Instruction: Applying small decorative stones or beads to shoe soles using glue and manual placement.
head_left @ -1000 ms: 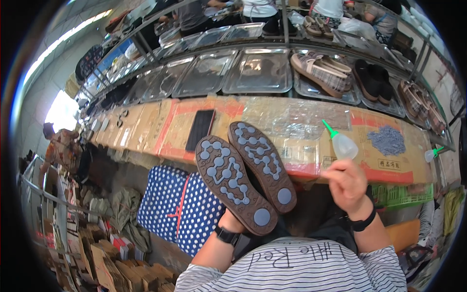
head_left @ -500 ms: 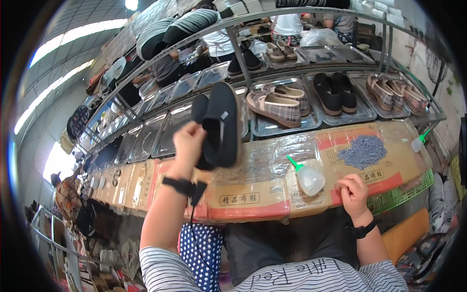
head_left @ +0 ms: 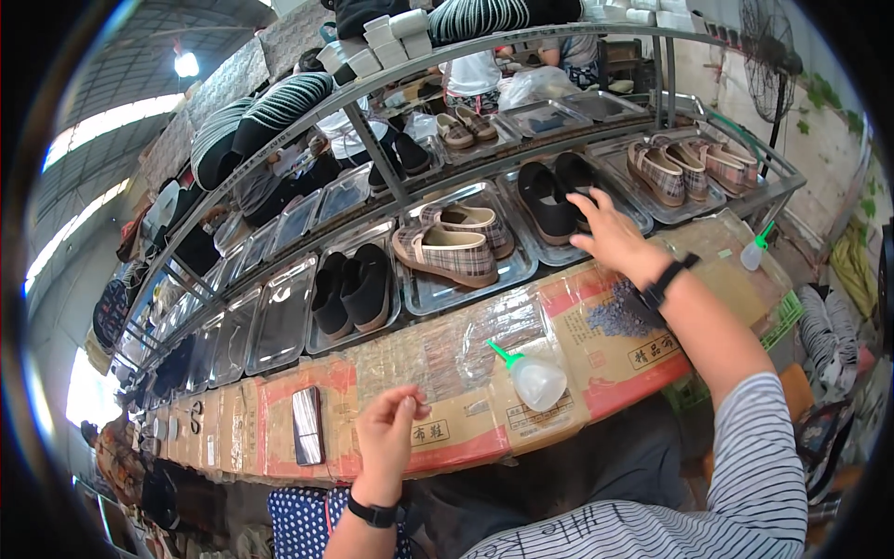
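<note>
My right hand (head_left: 610,233) reaches over the cardboard to a pair of black slip-on shoes (head_left: 548,200) on a metal tray. Its fingers are spread at the right shoe, not closed around it. Over the front of the cardboard-covered bench (head_left: 466,424) hovers my left hand (head_left: 389,430), fingers curled in with nothing visible in them. Beyond it, a dark pair of slip-ons (head_left: 365,289) sits upright on another tray. A clear squeeze bottle (head_left: 540,384) with a green nozzle lies between my hands.
Plaid shoes (head_left: 456,252) rest on a tray between the black pairs; more plaid shoes (head_left: 666,172) stand farther right. A phone (head_left: 307,426) lies at left. Blue-grey granules (head_left: 619,312) lie under my right forearm. A metal rack (head_left: 372,154) spans the back.
The dark slip-ons my left hand held now stand on a tray, and that hand has come back low and empty. My right hand has moved forward to the black shoes. The view has shifted.
</note>
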### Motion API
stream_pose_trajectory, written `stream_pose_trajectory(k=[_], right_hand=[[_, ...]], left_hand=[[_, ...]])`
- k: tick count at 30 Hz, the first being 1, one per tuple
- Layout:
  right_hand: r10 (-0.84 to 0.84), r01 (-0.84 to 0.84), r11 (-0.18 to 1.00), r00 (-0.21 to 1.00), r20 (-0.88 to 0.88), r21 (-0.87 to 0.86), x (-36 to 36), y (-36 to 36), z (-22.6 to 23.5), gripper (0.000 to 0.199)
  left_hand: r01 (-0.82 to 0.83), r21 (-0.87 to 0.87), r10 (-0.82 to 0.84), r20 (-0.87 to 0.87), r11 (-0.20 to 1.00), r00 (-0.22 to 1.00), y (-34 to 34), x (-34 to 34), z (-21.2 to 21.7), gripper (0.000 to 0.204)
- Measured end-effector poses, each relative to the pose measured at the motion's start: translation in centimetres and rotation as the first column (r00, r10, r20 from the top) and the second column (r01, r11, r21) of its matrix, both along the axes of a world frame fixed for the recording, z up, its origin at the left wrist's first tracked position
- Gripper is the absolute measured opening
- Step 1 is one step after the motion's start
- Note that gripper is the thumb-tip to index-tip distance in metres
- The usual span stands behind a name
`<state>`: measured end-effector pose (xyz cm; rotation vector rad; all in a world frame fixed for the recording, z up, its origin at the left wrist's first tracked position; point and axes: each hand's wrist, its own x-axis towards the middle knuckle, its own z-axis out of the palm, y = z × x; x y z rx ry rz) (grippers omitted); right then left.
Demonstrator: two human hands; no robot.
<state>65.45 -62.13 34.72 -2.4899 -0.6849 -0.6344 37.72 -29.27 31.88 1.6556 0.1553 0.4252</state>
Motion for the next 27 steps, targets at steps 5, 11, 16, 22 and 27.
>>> stream_pose_trajectory(k=[5, 11, 16, 22, 27], right_hand=[[-0.182, 0.147, 0.977, 0.953, -0.243, -0.154, 5.2, 2.5, -0.8, 0.059], [-0.005, 0.004, 1.0, 1.0, 0.018, 0.023, 3.9, 4.9, 1.1, 0.04], [0.309, -0.362, 0.916, 0.91, 0.276, 0.171, -9.5, 8.0, 5.7, 0.032], [0.499, -0.52, 0.854, 0.811, 0.306, -0.015, -20.8, 8.2, 6.7, 0.027], [0.619, -0.623, 0.779, 0.742, 0.259, -0.075, -26.1, 9.6, 3.9, 0.023]], left_hand=[[0.014, -0.123, -0.02, -0.045, 0.992, 0.999, -1.2, -3.4, -1.9, 0.017], [-0.032, -0.131, 0.019, -0.1, 0.991, 0.995, -1.1, -6.7, -2.1, 0.017], [-0.094, -0.147, 0.085, -0.064, 0.985, 0.994, -1.3, -8.8, -1.1, 0.016], [-0.119, -0.056, 0.119, -0.001, 0.991, 0.993, -2.4, -10.0, 0.7, 0.015], [-0.166, 0.022, 0.163, 0.088, 0.986, 0.983, -3.2, -11.4, 2.2, 0.013]])
